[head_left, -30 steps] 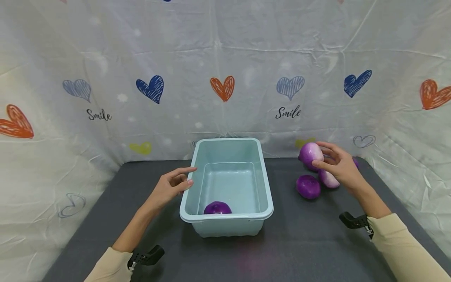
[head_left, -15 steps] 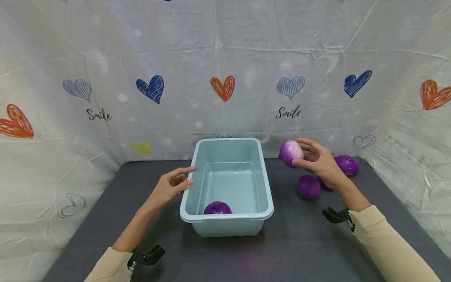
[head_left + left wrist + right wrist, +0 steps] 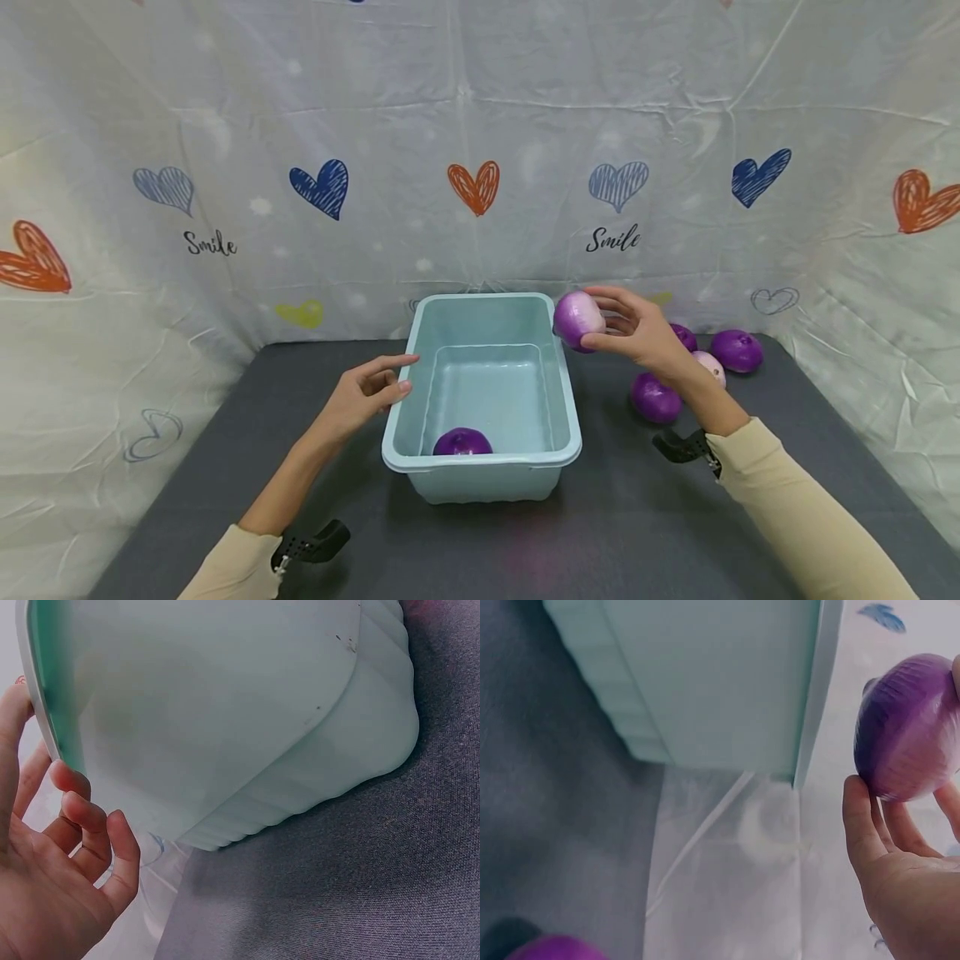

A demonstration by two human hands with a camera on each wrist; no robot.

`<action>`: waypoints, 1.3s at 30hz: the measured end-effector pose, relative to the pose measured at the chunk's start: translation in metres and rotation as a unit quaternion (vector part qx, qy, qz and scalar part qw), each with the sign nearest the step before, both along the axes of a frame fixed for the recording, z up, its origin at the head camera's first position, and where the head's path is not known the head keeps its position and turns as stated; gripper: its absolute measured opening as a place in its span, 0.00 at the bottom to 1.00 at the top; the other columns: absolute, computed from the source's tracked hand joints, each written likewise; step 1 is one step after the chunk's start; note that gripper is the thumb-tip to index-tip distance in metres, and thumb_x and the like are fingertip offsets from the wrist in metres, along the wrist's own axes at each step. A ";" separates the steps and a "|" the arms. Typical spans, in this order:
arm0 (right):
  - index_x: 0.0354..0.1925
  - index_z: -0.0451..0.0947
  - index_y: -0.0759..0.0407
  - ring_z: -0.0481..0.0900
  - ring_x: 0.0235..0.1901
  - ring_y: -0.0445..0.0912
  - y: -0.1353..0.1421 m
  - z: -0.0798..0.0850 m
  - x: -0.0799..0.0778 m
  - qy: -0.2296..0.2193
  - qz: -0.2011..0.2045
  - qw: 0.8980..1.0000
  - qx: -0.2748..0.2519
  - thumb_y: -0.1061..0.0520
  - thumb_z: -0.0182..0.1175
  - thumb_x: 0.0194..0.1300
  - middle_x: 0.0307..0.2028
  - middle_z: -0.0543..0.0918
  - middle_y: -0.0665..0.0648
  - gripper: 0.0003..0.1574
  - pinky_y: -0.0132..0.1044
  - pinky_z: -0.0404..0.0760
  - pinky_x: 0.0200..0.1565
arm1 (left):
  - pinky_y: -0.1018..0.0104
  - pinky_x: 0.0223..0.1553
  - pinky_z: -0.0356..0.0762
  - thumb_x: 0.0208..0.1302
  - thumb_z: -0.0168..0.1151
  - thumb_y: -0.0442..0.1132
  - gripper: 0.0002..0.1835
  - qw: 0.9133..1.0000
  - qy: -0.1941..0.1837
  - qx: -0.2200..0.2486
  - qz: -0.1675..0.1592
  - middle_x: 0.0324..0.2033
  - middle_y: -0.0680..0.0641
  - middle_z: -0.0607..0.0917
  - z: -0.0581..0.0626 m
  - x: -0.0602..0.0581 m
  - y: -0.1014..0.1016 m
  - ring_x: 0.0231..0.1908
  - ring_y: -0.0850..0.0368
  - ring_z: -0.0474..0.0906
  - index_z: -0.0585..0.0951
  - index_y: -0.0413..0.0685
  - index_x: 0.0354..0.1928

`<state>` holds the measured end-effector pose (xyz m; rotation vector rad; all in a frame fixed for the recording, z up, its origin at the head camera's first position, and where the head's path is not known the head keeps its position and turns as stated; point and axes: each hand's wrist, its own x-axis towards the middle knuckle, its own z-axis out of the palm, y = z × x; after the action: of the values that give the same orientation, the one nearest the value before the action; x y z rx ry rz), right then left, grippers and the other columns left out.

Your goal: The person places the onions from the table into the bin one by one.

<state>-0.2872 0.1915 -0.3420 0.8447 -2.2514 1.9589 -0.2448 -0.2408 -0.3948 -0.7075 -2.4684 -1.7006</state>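
My right hand (image 3: 637,333) grips a purple-and-white onion (image 3: 578,320), thumb on the near side and fingers behind. The onion is level with the right rim of a light blue plastic tub (image 3: 480,485), overlapping that rim in the head view. In the right wrist view the onion (image 3: 909,727) is raised beside the tub's wall (image 3: 712,682). My left hand (image 3: 363,396) holds the tub's left rim, thumb and index fingertip over the edge; its other fingers curl outside the wall in the left wrist view. One dark purple onion (image 3: 462,442) lies inside, at the tub's near end.
Several more onions lie together on the dark grey table (image 3: 480,550) at the right, among them a dark purple one (image 3: 656,398), a pale one (image 3: 709,367) and another purple one (image 3: 737,350). A heart-printed white curtain (image 3: 405,125) hangs behind the table.
My right hand has carried the onion leftward from the group at the right to the tub's right rim. The left hand and the tub have stayed in place.
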 end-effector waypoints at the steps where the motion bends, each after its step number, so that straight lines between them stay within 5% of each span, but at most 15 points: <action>1: 0.71 0.69 0.60 0.76 0.59 0.55 -0.003 0.001 0.000 0.001 0.004 1.000 0.001 0.65 0.73 0.61 0.65 0.73 0.61 0.42 0.41 0.76 0.57 | 0.62 0.30 0.71 0.73 0.62 0.35 0.23 1.000 0.000 0.000 0.000 0.26 0.43 0.75 0.000 0.000 0.000 0.24 0.55 0.69 0.77 0.43 0.68; 14: 0.69 0.71 0.60 0.77 0.58 0.56 -0.037 0.006 -0.004 0.020 0.043 0.999 0.008 0.63 0.76 0.59 0.63 0.74 0.61 0.42 0.51 0.75 0.58 | 0.61 0.31 0.71 0.73 0.63 0.38 0.23 1.000 -0.009 0.000 0.002 0.26 0.41 0.75 0.001 0.000 0.001 0.25 0.54 0.69 0.77 0.46 0.68; 21: 0.71 0.69 0.59 0.76 0.60 0.57 -0.044 0.003 -0.004 0.017 0.072 0.997 0.015 0.62 0.75 0.61 0.66 0.72 0.60 0.44 0.47 0.75 0.58 | 0.62 0.31 0.70 0.73 0.63 0.36 0.23 1.000 -0.009 0.001 0.000 0.26 0.42 0.75 0.002 0.001 0.001 0.25 0.54 0.69 0.77 0.44 0.68; 28: 0.72 0.67 0.61 0.73 0.64 0.60 -0.041 0.000 -0.002 -0.006 0.094 0.995 -0.016 0.64 0.72 0.63 0.66 0.72 0.62 0.43 0.47 0.74 0.59 | 0.61 0.32 0.70 0.73 0.63 0.37 0.23 1.000 -0.010 0.000 0.003 0.26 0.43 0.76 0.002 0.001 0.002 0.25 0.55 0.69 0.77 0.45 0.68; 39: 0.71 0.67 0.64 0.71 0.64 0.62 -0.012 -0.007 -0.002 -0.014 0.062 0.998 -0.011 0.65 0.69 0.66 0.67 0.71 0.65 0.39 0.45 0.76 0.57 | 0.61 0.31 0.71 0.73 0.63 0.36 0.23 1.000 -0.009 0.000 0.003 0.26 0.43 0.76 0.001 -0.001 0.001 0.24 0.54 0.69 0.77 0.44 0.68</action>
<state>-0.2890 0.1792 -0.3489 0.9830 -2.2393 2.0542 -0.2454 -0.2401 -0.3942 -0.6870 -2.4799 -1.7107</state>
